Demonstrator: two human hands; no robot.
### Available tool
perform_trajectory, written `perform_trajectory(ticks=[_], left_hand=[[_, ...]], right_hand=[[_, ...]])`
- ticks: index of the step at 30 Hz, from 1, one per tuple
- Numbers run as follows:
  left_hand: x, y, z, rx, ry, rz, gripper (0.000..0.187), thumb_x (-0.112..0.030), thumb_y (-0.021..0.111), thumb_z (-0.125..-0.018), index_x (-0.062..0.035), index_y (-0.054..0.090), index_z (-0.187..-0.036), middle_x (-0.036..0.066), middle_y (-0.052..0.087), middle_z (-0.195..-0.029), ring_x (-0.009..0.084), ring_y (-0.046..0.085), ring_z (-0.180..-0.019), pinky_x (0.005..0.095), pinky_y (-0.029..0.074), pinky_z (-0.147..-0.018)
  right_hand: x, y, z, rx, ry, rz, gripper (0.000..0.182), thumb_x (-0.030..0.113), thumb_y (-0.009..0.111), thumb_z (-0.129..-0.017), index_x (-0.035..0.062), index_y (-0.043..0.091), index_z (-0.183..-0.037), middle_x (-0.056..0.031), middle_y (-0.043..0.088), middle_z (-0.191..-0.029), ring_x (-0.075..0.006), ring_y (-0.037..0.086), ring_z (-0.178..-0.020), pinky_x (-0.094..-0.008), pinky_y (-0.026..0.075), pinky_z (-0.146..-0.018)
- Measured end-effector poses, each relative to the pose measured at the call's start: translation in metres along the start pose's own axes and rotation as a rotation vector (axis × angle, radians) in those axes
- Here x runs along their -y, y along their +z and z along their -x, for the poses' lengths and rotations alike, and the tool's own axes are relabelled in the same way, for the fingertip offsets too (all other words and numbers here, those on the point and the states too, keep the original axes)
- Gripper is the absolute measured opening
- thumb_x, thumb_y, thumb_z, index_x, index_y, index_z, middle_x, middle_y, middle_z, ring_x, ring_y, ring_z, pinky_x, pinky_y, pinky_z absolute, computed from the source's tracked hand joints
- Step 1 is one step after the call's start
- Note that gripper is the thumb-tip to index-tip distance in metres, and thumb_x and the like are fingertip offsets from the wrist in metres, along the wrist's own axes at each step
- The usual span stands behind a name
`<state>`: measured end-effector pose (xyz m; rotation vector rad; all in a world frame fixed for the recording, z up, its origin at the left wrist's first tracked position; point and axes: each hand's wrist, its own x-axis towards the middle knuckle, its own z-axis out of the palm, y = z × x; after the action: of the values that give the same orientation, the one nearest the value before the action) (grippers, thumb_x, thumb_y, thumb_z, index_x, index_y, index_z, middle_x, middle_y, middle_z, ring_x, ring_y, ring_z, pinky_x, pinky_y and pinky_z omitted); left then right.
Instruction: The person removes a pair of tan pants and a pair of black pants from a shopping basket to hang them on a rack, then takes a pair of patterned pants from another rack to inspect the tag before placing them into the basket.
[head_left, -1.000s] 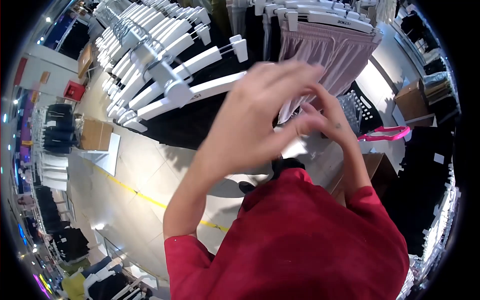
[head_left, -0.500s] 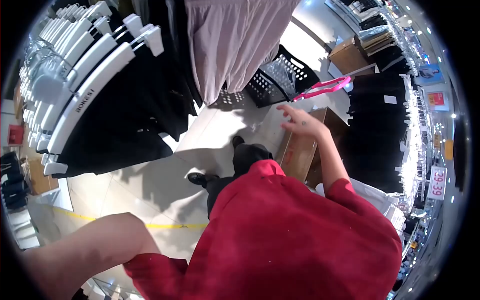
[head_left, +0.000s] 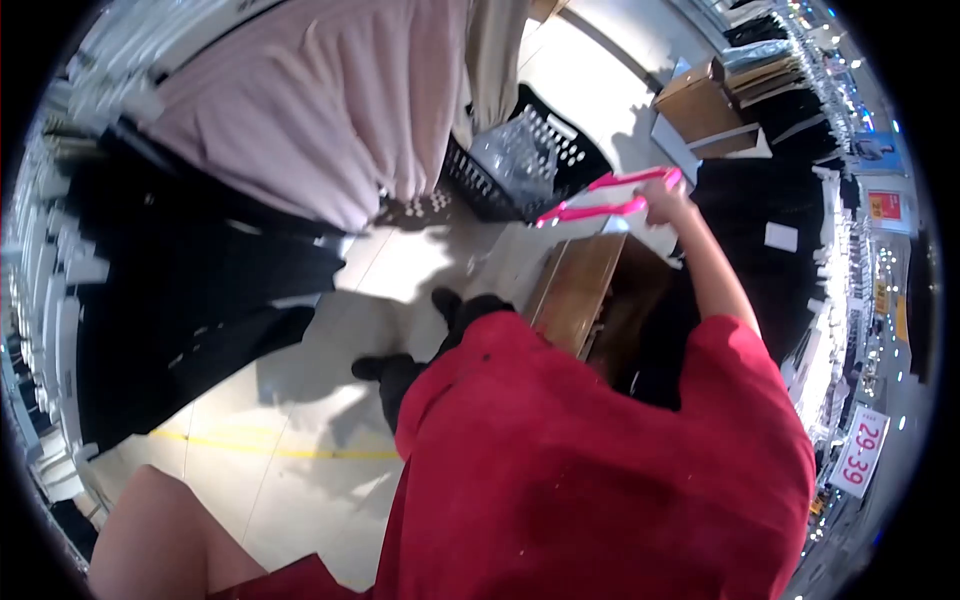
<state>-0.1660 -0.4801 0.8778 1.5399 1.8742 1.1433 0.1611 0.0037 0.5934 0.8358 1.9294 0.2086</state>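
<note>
Gripping pink handle (head_left: 603, 211) | right hand (head_left: 664, 200), fingers curled round it | left hand unseen, can't tell | sign (head_left: 858, 452): "29-39"

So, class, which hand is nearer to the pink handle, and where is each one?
Right. The right hand grips the end of the pink handle. The left hand is out of view; only part of the left arm shows, lower left, well away.

Bright light (head_left: 418, 258) is pooling on the pale tiled floor (head_left: 235, 495), while a yellow stripe (head_left: 320, 455) is running across it.
</note>
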Motion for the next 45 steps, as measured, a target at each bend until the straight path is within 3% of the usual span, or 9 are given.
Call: perform_trajectory(ticks=[4, 8, 12, 23, 31, 32, 35, 36, 45], left_hand=[[-0.002, 0.028, -0.044, 0.003, 0.002, -0.015, 0.065, -0.055, 0.048, -0.089, -0.0106, 0.043, -0.135, 0.010, 0.044, -0.133, 0.0148, 0.042, -0.119, 0.0419, 0.032, -0.100], [-0.005, 0.050, -0.074, 0.019, -0.021, -0.030, 0.064, -0.056, 0.048, -0.089, -0.0122, 0.043, -0.136, 0.008, 0.042, -0.136, 0.0130, 0.039, -0.121, 0.0426, 0.030, -0.102], [-0.008, 0.072, -0.088, 0.007, -0.039, -0.026, 0.063, -0.056, 0.048, -0.089, -0.0138, 0.042, -0.136, 0.007, 0.040, -0.138, 0.0112, 0.036, -0.124, 0.0434, 0.028, -0.103], [-0.022, 0.096, -0.099, -0.130, -0.029, 0.003, 0.061, -0.057, 0.047, -0.090, -0.0181, 0.042, -0.137, 0.003, 0.034, -0.145, 0.0061, 0.029, -0.130, 0.0455, 0.023, -0.108], [-0.063, 0.107, -0.070, -0.799, 0.588, 0.677, 0.060, -0.058, 0.046, -0.090, -0.0212, 0.041, -0.138, 0.001, 0.030, -0.150, 0.0024, 0.024, -0.135, 0.0470, 0.019, -0.111], [-0.063, 0.116, -0.066, -0.758, 0.591, 0.763, 0.060, -0.058, 0.046, -0.090, -0.0216, 0.041, -0.138, 0.000, 0.029, -0.150, 0.0020, 0.023, -0.136, 0.0472, 0.018, -0.111], [-0.056, 0.134, -0.054, -0.126, 0.171, 0.610, 0.053, -0.050, 0.025, -0.098, -0.0131, 0.053, -0.124, 0.006, 0.061, -0.112, 0.0284, 0.056, -0.097, 0.0488, 0.040, -0.082], [-0.061, 0.127, -0.048, -0.048, 0.206, 0.640, 0.047, -0.045, 0.030, -0.098, -0.0148, 0.058, -0.121, 0.006, 0.062, -0.109, 0.0303, 0.056, -0.099, 0.0467, 0.040, -0.080], [-0.069, 0.108, 0.082, -0.178, 0.337, 0.643, 0.045, -0.044, 0.032, -0.098, -0.0142, 0.057, -0.120, 0.005, 0.061, -0.110, 0.0295, 0.055, -0.099, 0.0462, 0.040, -0.081]], right_hand=[[-0.022, 0.062, -0.045, -0.459, -0.228, -0.099, 0.034, 0.019, 0.066, -0.069, 0.0157, 0.062, -0.103, -0.0080, 0.064, -0.104, -0.0281, 0.057, -0.106, -0.0637, 0.030, -0.099], [-0.017, 0.052, -0.068, -0.295, -0.277, -0.124, 0.012, 0.022, 0.063, -0.070, 0.0141, 0.068, -0.078, -0.0085, 0.067, -0.082, -0.0262, 0.065, -0.087, -0.0455, 0.043, -0.093], [-0.019, 0.053, -0.076, -0.299, -0.269, -0.005, 0.022, 0.027, 0.061, -0.069, 0.0102, 0.069, -0.082, -0.0100, 0.068, -0.083, -0.0251, 0.066, -0.084, -0.0395, 0.051, -0.073], [0.026, 0.052, -0.060, -0.483, -0.300, -0.271, 0.022, 0.024, 0.056, -0.072, 0.0055, 0.066, -0.078, -0.0183, 0.066, -0.078, -0.0321, 0.067, -0.076, -0.0415, 0.054, -0.070], [0.058, 0.039, -0.043, -0.296, -0.284, -0.482, 0.028, 0.029, 0.058, -0.075, 0.0060, 0.070, -0.085, -0.0199, 0.068, -0.087, -0.0320, 0.067, -0.084, -0.0398, 0.054, -0.077], [0.066, 0.042, -0.041, -0.303, -0.284, -0.496, 0.030, 0.031, 0.058, -0.075, 0.0064, 0.070, -0.087, -0.0204, 0.068, -0.087, -0.0329, 0.067, -0.084, -0.0403, 0.053, -0.078], [0.090, 0.045, -0.029, -0.316, -0.302, -0.617, 0.032, 0.031, 0.059, -0.075, 0.0047, 0.069, -0.089, -0.0218, 0.067, -0.087, -0.0357, 0.066, -0.084, -0.0426, 0.052, -0.079], [0.098, 0.041, -0.021, -0.314, -0.300, -0.640, 0.032, 0.031, 0.060, -0.075, 0.0039, 0.068, -0.089, -0.0224, 0.066, -0.086, -0.0368, 0.065, -0.084, -0.0434, 0.052, -0.079], [0.189, 0.067, 0.037, -0.294, -0.367, -0.773, 0.031, 0.024, 0.059, -0.071, -0.0036, 0.065, -0.085, -0.0296, 0.062, -0.079, -0.0418, 0.063, -0.082, -0.0452, 0.051, -0.074]])
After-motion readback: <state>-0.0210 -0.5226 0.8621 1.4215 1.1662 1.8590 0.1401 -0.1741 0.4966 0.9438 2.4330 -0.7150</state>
